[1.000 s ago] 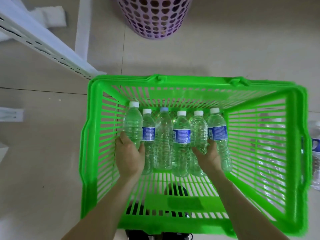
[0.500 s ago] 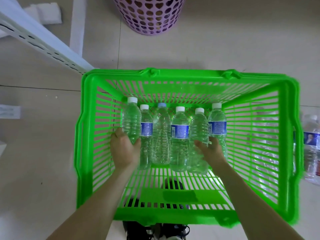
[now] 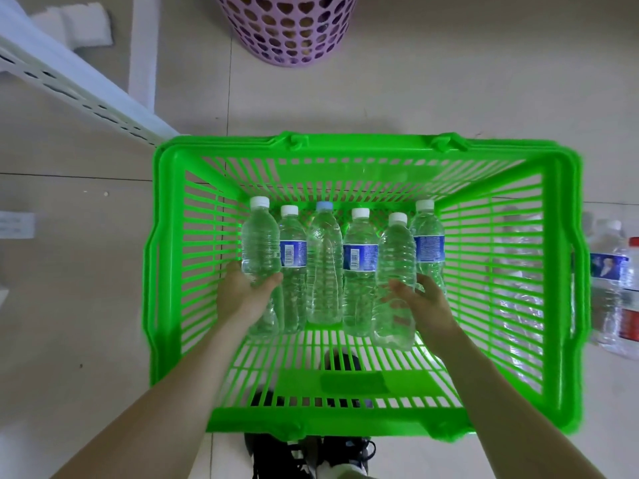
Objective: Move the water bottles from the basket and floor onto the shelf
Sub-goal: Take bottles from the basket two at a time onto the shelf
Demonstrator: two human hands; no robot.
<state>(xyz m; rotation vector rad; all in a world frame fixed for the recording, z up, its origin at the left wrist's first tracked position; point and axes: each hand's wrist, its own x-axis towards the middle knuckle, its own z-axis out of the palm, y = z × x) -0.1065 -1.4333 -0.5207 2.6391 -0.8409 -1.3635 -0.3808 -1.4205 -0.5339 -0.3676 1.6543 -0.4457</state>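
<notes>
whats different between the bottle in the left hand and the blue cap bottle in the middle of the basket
The left-hand bottle has a white cap; the blue-capped bottle has a pale blue one. The left hand grips the first around its lower body, while no hand touches the second. The first sits at the left end of the row, the second third from the left. Both are clear, unlabelled, and inside the green basket.

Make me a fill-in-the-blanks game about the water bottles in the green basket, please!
The bright green slotted plastic basket holds ___ clear plastic water bottles lying side by side.
Only one bottle, the third from the left, has a ___ cap; the others have white caps.
The left hand grips the unlabelled bottle at the ___ end of the row.
Beyond the basket stands a round ___ plastic hamper with heart-shaped holes.

Missing words: six; blue; left; purple
</notes>
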